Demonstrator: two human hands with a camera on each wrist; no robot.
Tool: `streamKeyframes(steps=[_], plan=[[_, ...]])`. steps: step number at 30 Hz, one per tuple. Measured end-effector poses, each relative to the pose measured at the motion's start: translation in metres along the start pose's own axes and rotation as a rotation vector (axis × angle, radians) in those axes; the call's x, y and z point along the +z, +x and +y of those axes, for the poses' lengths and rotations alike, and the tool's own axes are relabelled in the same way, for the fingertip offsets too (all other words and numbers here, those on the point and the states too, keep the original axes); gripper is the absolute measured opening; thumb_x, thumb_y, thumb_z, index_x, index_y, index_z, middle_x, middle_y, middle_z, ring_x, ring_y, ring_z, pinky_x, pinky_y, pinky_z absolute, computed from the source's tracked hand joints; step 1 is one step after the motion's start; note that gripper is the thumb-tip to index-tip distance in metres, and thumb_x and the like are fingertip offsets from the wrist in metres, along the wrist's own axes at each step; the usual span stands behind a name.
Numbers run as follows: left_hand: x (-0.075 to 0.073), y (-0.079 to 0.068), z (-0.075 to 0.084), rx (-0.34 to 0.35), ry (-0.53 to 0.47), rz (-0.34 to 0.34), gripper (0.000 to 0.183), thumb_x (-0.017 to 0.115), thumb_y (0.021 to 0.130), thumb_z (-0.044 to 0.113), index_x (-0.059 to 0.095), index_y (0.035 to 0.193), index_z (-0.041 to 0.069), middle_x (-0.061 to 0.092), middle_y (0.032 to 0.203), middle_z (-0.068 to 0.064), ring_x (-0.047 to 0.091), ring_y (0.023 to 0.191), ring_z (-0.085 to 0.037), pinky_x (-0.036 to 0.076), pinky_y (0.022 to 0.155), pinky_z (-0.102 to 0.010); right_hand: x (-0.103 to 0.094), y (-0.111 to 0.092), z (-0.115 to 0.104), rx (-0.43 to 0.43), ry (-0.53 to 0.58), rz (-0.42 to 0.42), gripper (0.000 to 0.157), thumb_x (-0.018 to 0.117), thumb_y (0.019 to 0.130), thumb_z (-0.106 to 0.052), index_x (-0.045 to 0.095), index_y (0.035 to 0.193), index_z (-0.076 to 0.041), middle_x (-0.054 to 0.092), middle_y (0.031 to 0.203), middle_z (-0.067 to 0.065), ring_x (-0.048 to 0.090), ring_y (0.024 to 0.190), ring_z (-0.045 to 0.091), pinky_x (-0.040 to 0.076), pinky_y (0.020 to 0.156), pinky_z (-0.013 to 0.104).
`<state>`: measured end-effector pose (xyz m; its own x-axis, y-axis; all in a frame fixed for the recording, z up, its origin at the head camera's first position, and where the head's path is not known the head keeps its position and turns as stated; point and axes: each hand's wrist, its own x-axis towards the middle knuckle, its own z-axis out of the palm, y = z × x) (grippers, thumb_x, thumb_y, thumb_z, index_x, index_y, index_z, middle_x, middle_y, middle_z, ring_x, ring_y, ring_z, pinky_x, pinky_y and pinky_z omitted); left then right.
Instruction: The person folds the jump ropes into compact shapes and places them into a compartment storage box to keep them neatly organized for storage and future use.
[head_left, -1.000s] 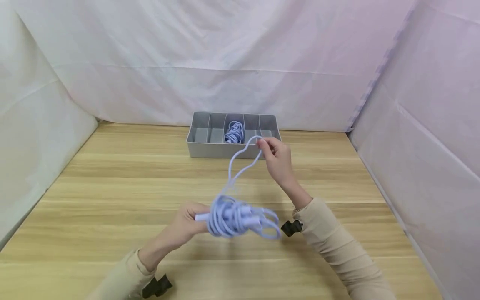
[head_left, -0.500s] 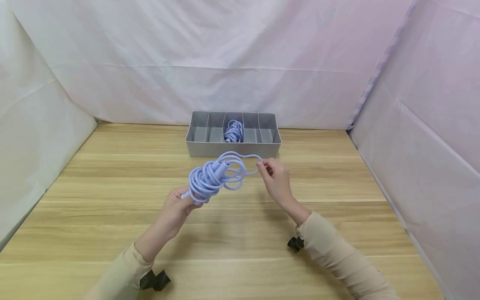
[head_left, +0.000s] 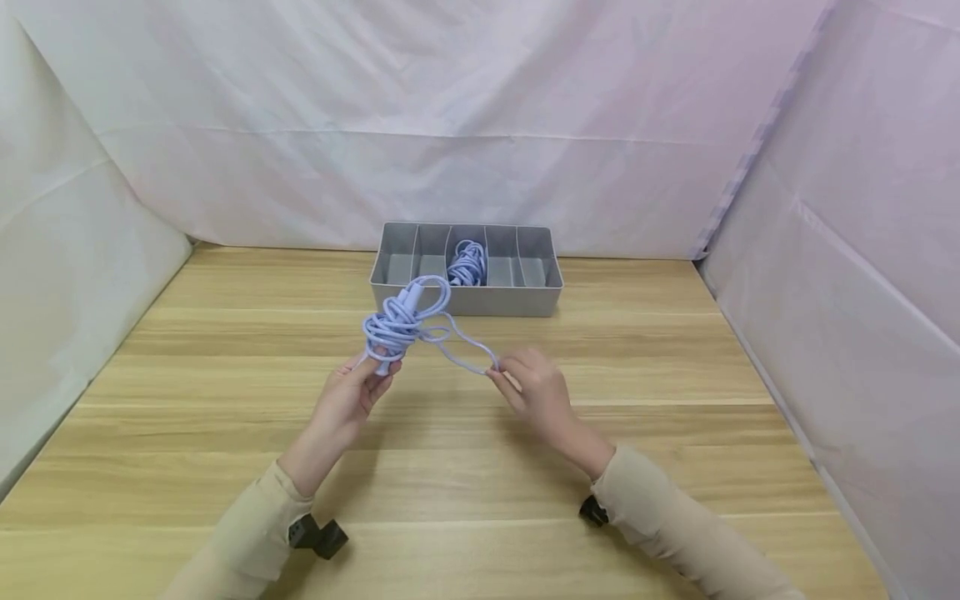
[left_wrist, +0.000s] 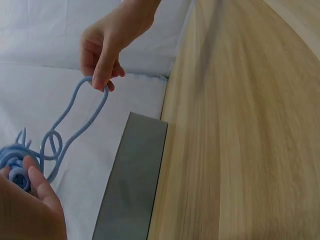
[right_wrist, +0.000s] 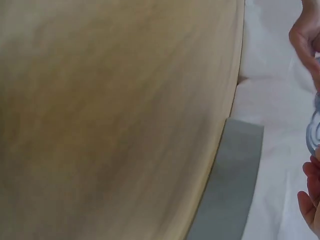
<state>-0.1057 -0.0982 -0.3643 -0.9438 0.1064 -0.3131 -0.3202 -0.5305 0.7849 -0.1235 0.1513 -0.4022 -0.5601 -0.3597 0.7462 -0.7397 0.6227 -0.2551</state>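
Observation:
A light blue jump rope [head_left: 393,327], wound in coils around its handles, is held above the table. My left hand [head_left: 347,402] grips the lower end of the bundle, thumb across it. The handles [head_left: 408,297] point up and away, partly covered by the coils. From the bundle a loose loop stretches right to my right hand [head_left: 538,398], which pinches its end between thumb and fingers. In the left wrist view the right hand [left_wrist: 110,47] holds this loop taut. The right wrist view catches only parts of both hands at its edge.
Behind the hands stands a grey divided box [head_left: 480,302] with several compartments. Its middle one contains another coiled light blue rope [head_left: 468,263]. The wooden table [head_left: 660,350] is bordered by white cloth [head_left: 480,100] at the back and both sides.
The bundle has risen and swung away from me and left, its handles turning upward. My right hand has come down nearer to me, drawing the loop along.

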Motion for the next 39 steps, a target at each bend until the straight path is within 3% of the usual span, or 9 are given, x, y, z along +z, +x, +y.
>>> streamKeyframes(steps=[6,10,13,16,19,22,29,33,39], plan=[[-0.002,0.007,-0.001,-0.094,-0.06,0.032,0.031,0.043,0.096,0.011,0.067,0.077,0.016,0.068,0.075,0.004,0.063,0.07,-0.003,0.049,0.069,-0.013,-0.01,0.006,-0.022,-0.388,-0.194,0.012,0.017,0.058,0.087,-0.015,0.066,0.075,-0.004,0.065,0.079,0.005,0.058,0.07,0.018,0.051,0.062,0.026],[-0.001,0.007,-0.008,-0.089,0.011,0.037,0.031,0.044,0.095,0.009,0.066,0.074,0.018,0.068,0.073,0.005,0.063,0.07,-0.003,0.05,0.072,-0.015,-0.017,0.016,-0.035,-0.482,-0.186,0.018,0.026,0.049,0.094,-0.017,0.062,0.076,-0.003,0.064,0.1,0.012,0.06,0.089,0.025,0.051,0.08,0.035],[0.002,0.005,-0.014,-0.056,0.098,0.041,0.031,0.046,0.094,0.008,0.065,0.073,0.02,0.068,0.071,0.007,0.064,0.07,-0.004,0.051,0.072,-0.017,-0.021,0.026,-0.041,-0.422,-0.073,-0.028,0.028,0.043,0.096,-0.019,0.059,0.083,-0.001,0.058,0.116,0.018,0.055,0.108,0.03,0.041,0.096,0.045],[0.007,0.005,-0.019,-0.001,0.184,0.051,0.024,0.049,0.092,0.007,0.066,0.078,0.019,0.067,0.07,0.007,0.064,0.07,-0.004,0.052,0.07,-0.019,-0.021,0.034,-0.044,-0.353,0.032,-0.069,0.032,0.036,0.098,-0.02,0.057,0.099,0.004,0.056,0.119,0.02,0.051,0.114,0.032,0.033,0.101,0.048],[0.013,0.007,-0.022,0.06,0.254,0.077,0.014,0.054,0.09,0.007,0.066,0.096,0.009,0.067,0.07,0.007,0.064,0.07,-0.005,0.053,0.068,-0.02,-0.018,0.038,-0.046,-0.301,0.133,-0.067,0.035,0.033,0.099,-0.02,0.053,0.109,0.007,0.06,0.111,0.018,0.056,0.106,0.028,0.036,0.099,0.047],[0.018,0.007,-0.024,0.135,0.327,0.121,0.027,0.058,0.087,0.005,0.059,0.112,-0.004,0.067,0.07,0.008,0.064,0.068,-0.005,0.053,0.066,-0.022,-0.014,0.043,-0.048,-0.181,0.301,-0.035,0.031,0.038,0.098,-0.022,0.053,0.101,0.005,0.062,0.098,0.015,0.061,0.094,0.024,0.045,0.091,0.04],[0.025,0.003,-0.027,0.304,0.362,0.18,0.029,0.061,0.082,-0.001,0.059,0.109,-0.011,0.069,0.083,-0.005,0.064,0.064,-0.006,0.054,0.062,-0.023,-0.009,0.056,-0.053,0.169,0.679,-0.009,0.019,0.051,0.089,-0.002,0.042,0.103,0.008,0.063,0.086,0.02,0.062,0.081,0.024,0.053,0.076,0.031],[0.027,-0.001,-0.028,0.37,0.414,0.189,0.027,0.062,0.081,-0.002,0.061,0.106,-0.01,0.067,0.093,-0.017,0.064,0.066,-0.005,0.053,0.062,-0.02,-0.005,0.062,-0.055,0.221,0.699,0.051,0.021,0.056,0.082,0.01,0.05,0.103,0.012,0.063,0.085,0.022,0.062,0.073,0.024,0.054,0.068,0.029],[0.03,-0.008,-0.028,0.464,0.484,0.202,0.026,0.066,0.079,0.0,0.064,0.104,-0.005,0.067,0.093,-0.017,0.061,0.07,-0.005,0.051,0.063,-0.019,0.002,0.067,-0.057,0.064,0.498,0.195,0.026,0.07,0.072,0.007,0.064,0.097,0.008,0.065,0.087,0.015,0.059,0.07,0.016,0.052,0.063,0.024]])
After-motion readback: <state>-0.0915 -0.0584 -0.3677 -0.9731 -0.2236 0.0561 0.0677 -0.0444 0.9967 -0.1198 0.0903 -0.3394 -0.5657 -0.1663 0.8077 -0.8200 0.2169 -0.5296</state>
